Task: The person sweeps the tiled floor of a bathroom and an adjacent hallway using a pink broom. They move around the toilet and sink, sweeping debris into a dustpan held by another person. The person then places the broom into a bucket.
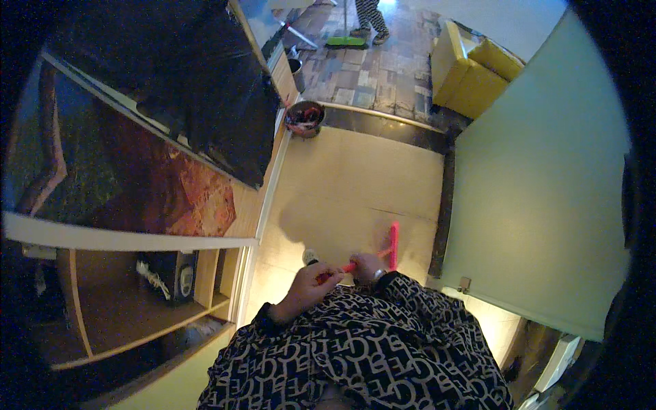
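My left hand (311,288) is closed around the red end of a stick in front of my waist. Farther along the same stick, my right hand (366,267) grips it near the wrist with a watch or bracelet. The stick belongs to a pink tool with a T-shaped head (394,245), perhaps a squeegee or a broom. Its head is on the right, over or on the beige tiled floor (359,179); contact cannot be told. The tip of a light shoe (309,256) shows beyond my left hand.
A wooden shelf unit (138,323) and wall pictures line the left. A frosted glass panel (533,195) stands on the right. Ahead are a dark bin (306,120), a floor sill, a yellow armchair (471,72) and another person's legs (370,18) beside a green broom (346,41).
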Motion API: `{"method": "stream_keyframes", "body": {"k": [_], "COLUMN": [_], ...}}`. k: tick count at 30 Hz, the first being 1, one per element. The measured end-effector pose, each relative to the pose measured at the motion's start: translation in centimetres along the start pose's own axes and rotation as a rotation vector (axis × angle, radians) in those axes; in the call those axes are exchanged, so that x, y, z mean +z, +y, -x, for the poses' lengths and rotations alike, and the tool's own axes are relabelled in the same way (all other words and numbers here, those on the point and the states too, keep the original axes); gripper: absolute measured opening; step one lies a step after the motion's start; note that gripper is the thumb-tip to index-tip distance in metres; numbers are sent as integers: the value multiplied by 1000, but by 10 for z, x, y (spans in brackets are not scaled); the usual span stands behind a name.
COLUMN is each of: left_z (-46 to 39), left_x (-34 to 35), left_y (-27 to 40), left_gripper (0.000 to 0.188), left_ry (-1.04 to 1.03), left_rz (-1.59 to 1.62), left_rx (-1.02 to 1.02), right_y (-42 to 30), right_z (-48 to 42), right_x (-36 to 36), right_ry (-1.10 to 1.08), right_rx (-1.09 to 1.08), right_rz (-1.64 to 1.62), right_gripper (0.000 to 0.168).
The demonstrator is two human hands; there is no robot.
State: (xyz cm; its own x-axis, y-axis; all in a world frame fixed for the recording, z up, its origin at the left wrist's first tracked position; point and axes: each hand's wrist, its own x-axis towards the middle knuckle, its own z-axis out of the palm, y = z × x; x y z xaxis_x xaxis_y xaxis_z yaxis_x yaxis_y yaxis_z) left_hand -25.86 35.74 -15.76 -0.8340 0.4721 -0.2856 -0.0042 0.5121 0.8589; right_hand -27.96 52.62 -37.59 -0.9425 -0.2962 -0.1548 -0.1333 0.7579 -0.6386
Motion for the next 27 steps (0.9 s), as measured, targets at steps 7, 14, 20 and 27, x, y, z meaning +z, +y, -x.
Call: {"method": "stream_keyframes", "body": {"k": [7,14,20,27], "left_z": [-37,-28,-6,-5], "left_x": [54,99,97,80], "left_y": [-72,-68,18,109], "left_gripper": [27,24,22,16], "left_ry": [-277,-368,-105,44], "left_rz": [-201,-127,-383,-625], "left_rx": [196,97,51,392], "right_y": [61,77,51,9], "right_z": [57,94,91,59], "right_x": [112,120,65,-22], "right_ry": [-12,-70,24,319], "right_rx": [170,258,89,-82], "right_rz": [-124,-104,-183,-235], "right_gripper": [35,28,26,24]}}
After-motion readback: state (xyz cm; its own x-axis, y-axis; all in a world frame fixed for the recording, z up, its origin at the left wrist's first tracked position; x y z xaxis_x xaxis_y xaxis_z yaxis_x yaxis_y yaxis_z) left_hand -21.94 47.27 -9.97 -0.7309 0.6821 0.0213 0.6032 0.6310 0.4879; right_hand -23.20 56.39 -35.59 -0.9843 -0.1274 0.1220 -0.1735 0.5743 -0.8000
